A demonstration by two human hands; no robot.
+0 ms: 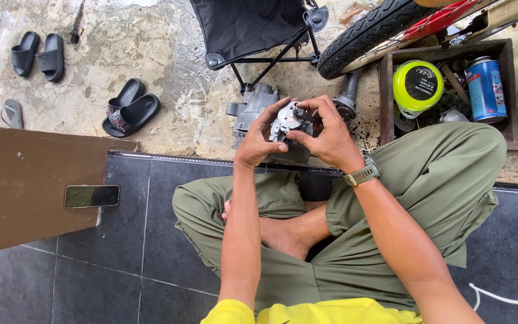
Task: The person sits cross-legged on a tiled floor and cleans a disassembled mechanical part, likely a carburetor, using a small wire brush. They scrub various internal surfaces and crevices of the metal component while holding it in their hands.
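Small metal engine part — upper centre of the frame — pinched between left hand and right hand, fingers closed on its rims; likely stiff, weighty, greasy — best gripped by the edges.

Bare forearms, a yellow shirt, olive-green trousers, bare feet, and an olive watch on the right wrist.
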